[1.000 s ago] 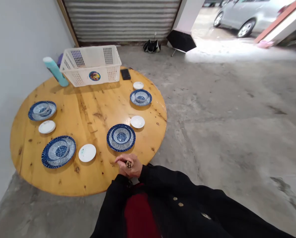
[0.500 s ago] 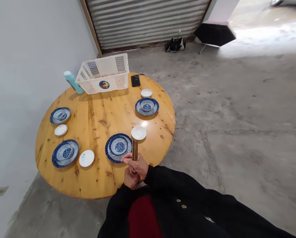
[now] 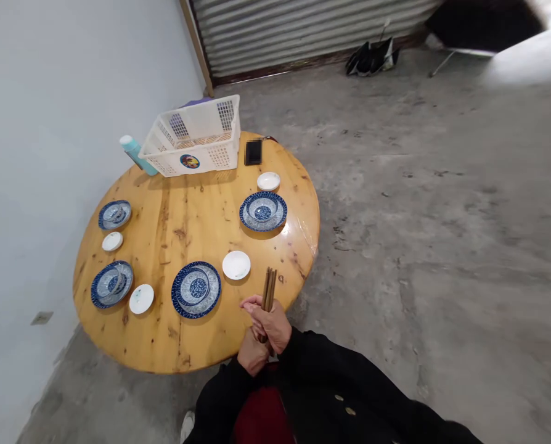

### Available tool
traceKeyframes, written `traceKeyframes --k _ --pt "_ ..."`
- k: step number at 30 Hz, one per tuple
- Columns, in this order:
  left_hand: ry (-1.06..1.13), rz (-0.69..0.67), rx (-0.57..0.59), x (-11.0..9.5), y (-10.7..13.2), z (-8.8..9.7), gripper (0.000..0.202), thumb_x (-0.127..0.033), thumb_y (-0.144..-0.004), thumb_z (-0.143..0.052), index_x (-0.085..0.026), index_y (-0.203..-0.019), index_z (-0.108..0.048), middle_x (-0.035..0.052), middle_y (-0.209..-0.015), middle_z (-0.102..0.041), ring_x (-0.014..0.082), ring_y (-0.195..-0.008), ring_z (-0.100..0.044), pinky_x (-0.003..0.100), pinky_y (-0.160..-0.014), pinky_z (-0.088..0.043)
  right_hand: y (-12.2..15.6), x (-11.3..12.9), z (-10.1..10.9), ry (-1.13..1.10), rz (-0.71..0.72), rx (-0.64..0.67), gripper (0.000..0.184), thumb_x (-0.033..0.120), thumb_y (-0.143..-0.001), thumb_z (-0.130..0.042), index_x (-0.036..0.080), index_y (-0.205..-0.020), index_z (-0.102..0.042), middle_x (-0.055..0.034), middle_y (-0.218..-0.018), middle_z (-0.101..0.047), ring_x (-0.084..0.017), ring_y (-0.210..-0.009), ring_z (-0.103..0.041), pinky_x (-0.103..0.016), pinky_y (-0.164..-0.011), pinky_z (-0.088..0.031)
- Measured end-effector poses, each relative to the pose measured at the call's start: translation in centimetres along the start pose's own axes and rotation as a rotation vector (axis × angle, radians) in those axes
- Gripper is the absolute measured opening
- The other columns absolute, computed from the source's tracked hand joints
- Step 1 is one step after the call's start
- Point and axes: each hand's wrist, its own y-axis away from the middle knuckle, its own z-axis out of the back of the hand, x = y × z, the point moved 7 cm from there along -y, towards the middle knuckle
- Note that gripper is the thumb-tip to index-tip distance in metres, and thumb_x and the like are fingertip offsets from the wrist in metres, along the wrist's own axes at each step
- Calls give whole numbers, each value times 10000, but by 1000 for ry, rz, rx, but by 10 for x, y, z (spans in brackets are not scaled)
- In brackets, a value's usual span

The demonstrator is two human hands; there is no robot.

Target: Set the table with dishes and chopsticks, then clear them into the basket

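Observation:
A bundle of brown wooden chopsticks (image 3: 269, 288) stands nearly upright in both my hands, over the near right edge of the round table. My right hand (image 3: 273, 324) wraps round the middle of the bundle. Below it, my left hand (image 3: 253, 353) is closed round the lower end. Left of my hands, a blue-and-white plate (image 3: 183, 307) carries a matching bowl (image 3: 198, 287). A small white dish (image 3: 236, 265) lies just beyond my hands. Farther right on the table, another patterned plate (image 3: 252, 223) with a bowl sits beside a white dish (image 3: 269, 180).
Two more plate settings (image 3: 111, 284) (image 3: 114, 214) with white dishes lie on the left of the wooden table (image 3: 164, 342). A white plastic basket (image 3: 211, 154), a turquoise bottle (image 3: 137, 154) and a black flat object (image 3: 253, 152) stand at the back. Umbrellas (image 3: 372, 58) rest on the concrete floor.
The view has shifted, with the near plates now farther left of my hands. My hands and the chopsticks have moved right along the table edge. The grip on the bundle stays.

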Motion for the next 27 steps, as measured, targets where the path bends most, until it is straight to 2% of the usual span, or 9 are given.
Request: traceKeyframes --k 6,8,13,16,18,20,22,24,27 --pt "51 123 198 -14 0 -34 325 -472 -741 -668 -210 -770 -478 -52 -524 -531 98 -416 -445 228 -435 -341 -11 37 44 -176 7 -148 467 505 -603 -856 167 -842 -639 163 -408 -280 -14 -333 -184 -175 -345 -189" --pt "73 84 257 -26 -7 -46 339 -486 -753 -664 -209 -806 -476 -59 -538 -530 92 -429 -443 222 -442 -336 -11 50 62 -203 40 -201 463 482 -599 -873 169 -855 -649 163 -414 -279 -15 -331 -191 -171 -344 -203" --pt "74 -111 386 -64 -30 -79 401 -521 -772 -674 -203 -710 -438 -68 -559 -420 69 -505 -356 230 -495 -284 1 79 111 -268 151 -338 449 471 -608 -887 183 -852 -644 165 -431 -269 -13 -333 -195 -162 -354 -242" --pt "56 -131 409 -77 -47 -95 425 -528 -767 -695 -202 -695 -433 -69 -566 -383 71 -515 -320 239 -496 -254 -1 98 130 -280 173 -349 489 487 -576 -914 179 -853 -656 164 -439 -274 -7 -339 -214 -155 -368 -291" --pt "100 -123 393 -85 -64 -109 452 -557 -759 -705 -209 -696 -423 -76 -548 -357 72 -493 -305 246 -486 -250 -7 114 143 -257 191 -327 515 514 -589 -915 185 -906 -678 137 -478 -369 -23 -364 -315 -170 -400 -372" --pt "194 -143 352 -98 -85 -129 505 -626 -737 -706 -216 -702 -413 -83 -533 -332 72 -469 -296 250 -474 -251 -14 131 162 -190 209 -313 557 545 -617 -901 210 -1007 -686 71 -624 -574 -79 -485 -533 -217 -503 -502" --pt "281 -180 289 -118 -110 -157 542 -670 -710 -712 -217 -702 -415 -84 -525 -324 74 -462 -300 250 -471 -253 -19 150 191 -70 211 -307 615 601 -637 -873 234 -1087 -673 -8 -872 -718 -178 -735 -703 -298 -677 -594" --pt "325 -181 235 -140 -135 -193 539 -658 -706 -728 -212 -702 -424 -81 -523 -332 75 -464 -311 246 -474 -256 -20 172 226 102 195 -285 623 664 -676 -817 245 -1111 -667 -58 -1025 -753 -260 -932 -736 -367 -818 -604" --pt "315 -150 181 -174 -165 -249 513 -613 -733 -728 -203 -690 -424 -68 -545 -360 72 -481 -327 240 -480 -261 -17 209 283 344 180 -279 577 716 -750 -716 245 -1083 -683 -75 -1032 -766 -288 -1025 -724 -371 -887 -576"
